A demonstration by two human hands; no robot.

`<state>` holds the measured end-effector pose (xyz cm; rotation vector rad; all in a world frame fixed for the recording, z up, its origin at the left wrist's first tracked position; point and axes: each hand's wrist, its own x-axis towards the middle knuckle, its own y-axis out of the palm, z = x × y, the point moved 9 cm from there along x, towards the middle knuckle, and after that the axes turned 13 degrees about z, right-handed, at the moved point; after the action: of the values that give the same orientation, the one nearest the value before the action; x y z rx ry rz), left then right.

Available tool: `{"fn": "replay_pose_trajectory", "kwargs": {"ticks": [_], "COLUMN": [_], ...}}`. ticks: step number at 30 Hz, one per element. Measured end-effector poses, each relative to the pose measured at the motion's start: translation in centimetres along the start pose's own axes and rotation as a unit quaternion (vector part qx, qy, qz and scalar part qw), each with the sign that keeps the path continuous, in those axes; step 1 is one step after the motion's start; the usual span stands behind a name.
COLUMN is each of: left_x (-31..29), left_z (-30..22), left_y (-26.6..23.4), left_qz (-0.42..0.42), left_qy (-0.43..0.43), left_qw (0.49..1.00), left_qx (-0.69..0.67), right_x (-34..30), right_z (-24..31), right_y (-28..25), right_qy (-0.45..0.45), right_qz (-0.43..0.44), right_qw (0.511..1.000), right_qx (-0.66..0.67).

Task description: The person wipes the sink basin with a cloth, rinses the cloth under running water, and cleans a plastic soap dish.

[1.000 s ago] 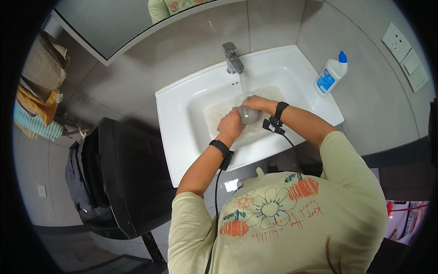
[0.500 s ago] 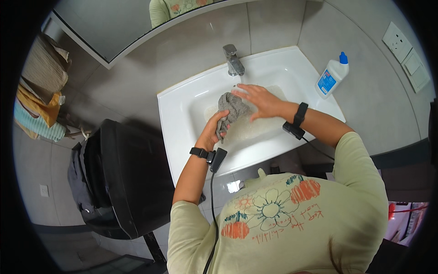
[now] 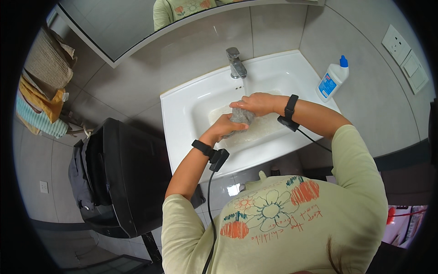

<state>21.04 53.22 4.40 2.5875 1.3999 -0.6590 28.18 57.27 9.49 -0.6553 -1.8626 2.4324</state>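
A wet grey cloth [image 3: 242, 117] is bunched between my two hands over the sink. My left hand [image 3: 223, 126] grips its lower left side, the thumb lying across it. From the upper right, my right hand [image 3: 258, 104] closes its fingers on the cloth's top edge. Below them, cloudy, sudsy water [image 3: 258, 131] stands in the basin of the white sink [image 3: 182, 103]. Behind my hands rises the chrome faucet [image 3: 236, 64]; its flow, if any, I cannot make out.
A white bottle with a blue cap [image 3: 333, 81] stands at the sink's right rim. Left of the sink is a black appliance-like box [image 3: 137, 173] with dark clothing on it. Towels [image 3: 48, 64] hang at the far left. Above the sink is a mirror [image 3: 114, 27].
My right hand, open and apart from the cloth before, has come down and taken hold of it. The cloth is now bunched tighter and sits slightly lower and to the right.
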Motion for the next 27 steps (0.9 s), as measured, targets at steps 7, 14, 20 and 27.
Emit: {"fn": "replay_pose_trajectory", "kwargs": {"ticks": [7,14,20,27], "left_x": [1.0,0.8,1.0,-0.3], "left_z": [-1.3,-3.0,-4.3,-5.0], "left_y": [-0.9,-1.1,-0.5,-0.4], "left_qz": [-0.111,-0.198,-0.221,-0.248], "left_qy": [-0.061,-0.040,0.007,0.037], "left_qw": [0.932,0.841,0.804,0.799], "left_qx": [0.340,0.502,0.551,0.546], "right_x": [0.6,0.4,-0.5,-1.4], "right_z": [-2.0,-3.7,-4.5,-3.3], "right_y": [1.4,3.1,4.9,7.2], "right_qy": [0.027,0.099,0.022,0.047], "right_qz": [-0.018,-0.125,-0.203,-0.079], "right_qw": [0.996,0.955,0.884,0.751], "right_qx": [0.085,0.252,0.420,0.654]}}
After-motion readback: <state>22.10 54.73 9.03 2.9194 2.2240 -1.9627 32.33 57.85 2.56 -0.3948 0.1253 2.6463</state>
